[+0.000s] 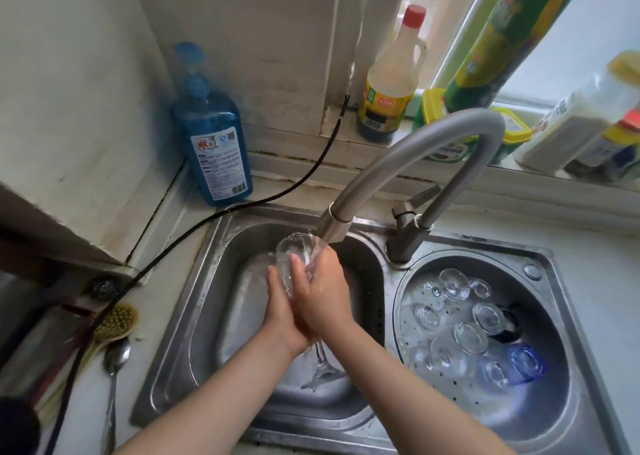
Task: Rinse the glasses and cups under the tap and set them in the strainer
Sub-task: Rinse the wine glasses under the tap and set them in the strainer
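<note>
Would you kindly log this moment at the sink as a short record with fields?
held item: stemmed glass, bowl under the tap, foot toward the person
left hand: holds the glass
right hand: holds the glass
water: running
strainer: right basin, holds clear glasses and a blue cup
counter, left: brush, spoon

- We see a clear stemmed glass [292,264] held tilted over the left sink basin [221,316], its bowl up under the tap [332,227] and its foot low toward us.
- Water from the tap spout runs onto the bowl.
- In the round perforated strainer [540,399] in the right basin, we count several clear glasses [471,338] standing close together.
- A blue cup [526,364] sits at their right edge.
</note>
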`<state>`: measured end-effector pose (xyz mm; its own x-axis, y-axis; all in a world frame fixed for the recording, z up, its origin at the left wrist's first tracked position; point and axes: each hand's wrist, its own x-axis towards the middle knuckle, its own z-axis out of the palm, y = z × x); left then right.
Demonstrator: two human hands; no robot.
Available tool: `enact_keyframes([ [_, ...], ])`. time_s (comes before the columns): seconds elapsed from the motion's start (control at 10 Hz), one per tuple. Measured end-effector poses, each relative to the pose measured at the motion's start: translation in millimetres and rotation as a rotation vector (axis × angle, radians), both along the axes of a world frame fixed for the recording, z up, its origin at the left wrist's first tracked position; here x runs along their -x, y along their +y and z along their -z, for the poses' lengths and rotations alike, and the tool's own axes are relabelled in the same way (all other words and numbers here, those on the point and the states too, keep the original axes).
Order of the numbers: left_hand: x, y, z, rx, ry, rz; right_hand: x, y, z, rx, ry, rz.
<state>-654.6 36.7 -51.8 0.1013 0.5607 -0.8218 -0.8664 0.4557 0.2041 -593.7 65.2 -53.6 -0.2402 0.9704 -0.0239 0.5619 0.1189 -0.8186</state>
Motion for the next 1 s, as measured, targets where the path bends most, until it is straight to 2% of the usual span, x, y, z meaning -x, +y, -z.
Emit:
enact_keyframes([
  [0.2, 3.6, 12.9, -6.5, -0.028, 0.018, -0.050, -38.5, 33.4, -13.3, 0.736, 0.197, -0.113],
  [0.3, 4.5, 23.7, -6.3, -0.048, -0.018, -0.169, -72.2, 18.6, -17.0, 0.906, 0.255, -0.245],
  [0.6, 13.2, 50.6, 1.6, 0.042, -0.139, -0.336, -88.1, -3.2, -38.6, 0.518, 0.322, -0.326],
  [0.7, 17.6, 45.5, 8.1, 0.090, 0.030, -0.246, -64.4, 5.5, -42.7, 0.467, 0.345, -0.353],
  [0.8, 16.5, 32.0, 2.8, 0.097, 0.146, -0.062, -40.9, 21.4, -44.0, 0.558, 0.357, -0.372],
  [1.0, 16.0, 27.8, -20.1, -0.005, 0.070, 0.028, -9.4, 38.4, -48.0, 0.537, 0.112, -0.249],
])
